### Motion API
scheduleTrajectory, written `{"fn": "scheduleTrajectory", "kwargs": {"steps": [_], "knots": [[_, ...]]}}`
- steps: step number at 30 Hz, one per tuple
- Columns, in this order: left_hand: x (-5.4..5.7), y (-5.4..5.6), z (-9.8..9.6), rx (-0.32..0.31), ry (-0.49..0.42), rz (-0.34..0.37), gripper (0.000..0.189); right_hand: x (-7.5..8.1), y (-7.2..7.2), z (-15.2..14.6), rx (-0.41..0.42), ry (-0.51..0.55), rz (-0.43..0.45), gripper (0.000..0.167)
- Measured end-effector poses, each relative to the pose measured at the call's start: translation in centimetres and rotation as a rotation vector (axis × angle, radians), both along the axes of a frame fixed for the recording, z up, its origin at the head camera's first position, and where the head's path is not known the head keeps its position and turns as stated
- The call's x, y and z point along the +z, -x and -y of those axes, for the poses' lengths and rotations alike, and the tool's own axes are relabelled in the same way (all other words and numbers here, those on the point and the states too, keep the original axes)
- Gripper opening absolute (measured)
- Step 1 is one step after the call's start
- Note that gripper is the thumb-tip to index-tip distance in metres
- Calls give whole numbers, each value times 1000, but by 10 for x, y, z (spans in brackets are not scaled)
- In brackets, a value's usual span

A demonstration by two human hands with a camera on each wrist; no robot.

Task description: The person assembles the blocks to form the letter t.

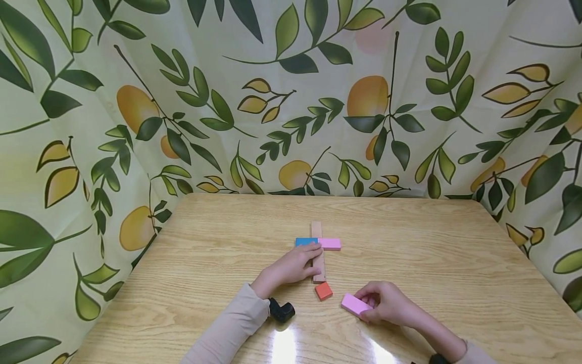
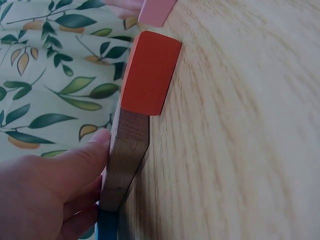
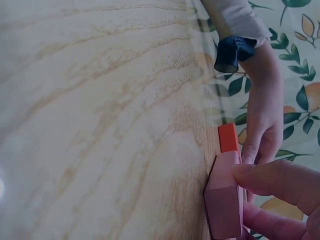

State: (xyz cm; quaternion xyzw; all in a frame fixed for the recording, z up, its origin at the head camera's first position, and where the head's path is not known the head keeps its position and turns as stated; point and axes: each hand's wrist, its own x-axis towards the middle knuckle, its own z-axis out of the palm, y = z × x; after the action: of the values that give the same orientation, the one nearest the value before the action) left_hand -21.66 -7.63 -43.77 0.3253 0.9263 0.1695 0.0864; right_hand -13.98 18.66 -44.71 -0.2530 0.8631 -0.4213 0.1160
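Wooden blocks lie in a cross on the table: a plain wooden block (image 1: 320, 265) nearest, another plain block (image 1: 316, 229) behind, a blue block (image 1: 306, 241) at left and a pink block (image 1: 330, 244) at right. My left hand (image 1: 293, 264) rests over the near plain block and the blue one, its thumb touching the plain block's side. A small red block (image 1: 324, 291) sits by the near plain block's end, turned slightly. To the right, my right hand (image 1: 386, 304) pinches a second pink block (image 3: 223, 200) between thumb and fingers, low at the table.
The light wood table (image 1: 218, 217) ends at a leaf-patterned curtain (image 1: 291, 101) behind and at the sides. A black wrist camera (image 1: 282, 310) is strapped to the left wrist.
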Motion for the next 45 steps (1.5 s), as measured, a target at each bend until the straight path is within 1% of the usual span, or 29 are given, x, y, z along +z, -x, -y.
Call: {"fn": "scheduleTrajectory", "kwargs": {"steps": [9, 14, 21, 23, 26, 29, 45], "knots": [[-1, 0, 0, 2, -5, 6, 57, 1, 2, 1, 4, -15, 4, 27], [-1, 1, 0, -2, -9, 0, 58, 2, 4, 2, -1, -33, 34, 27], [-3, 2, 0, -28, -27, -27, 57, 4, 5, 3, 17, -52, 4, 29], [-3, 2, 0, -26, -25, -19, 57, 4, 5, 3, 17, -48, 14, 29], [-3, 2, 0, -23, -23, -12, 57, 3, 5, 3, 24, -47, 6, 29], [-3, 2, 0, -23, -20, -12, 57, 1, 6, 3, 26, -52, -3, 29], [-2, 2, 0, -17, -19, -4, 57, 1, 10, 5, 36, -54, 7, 28]]}}
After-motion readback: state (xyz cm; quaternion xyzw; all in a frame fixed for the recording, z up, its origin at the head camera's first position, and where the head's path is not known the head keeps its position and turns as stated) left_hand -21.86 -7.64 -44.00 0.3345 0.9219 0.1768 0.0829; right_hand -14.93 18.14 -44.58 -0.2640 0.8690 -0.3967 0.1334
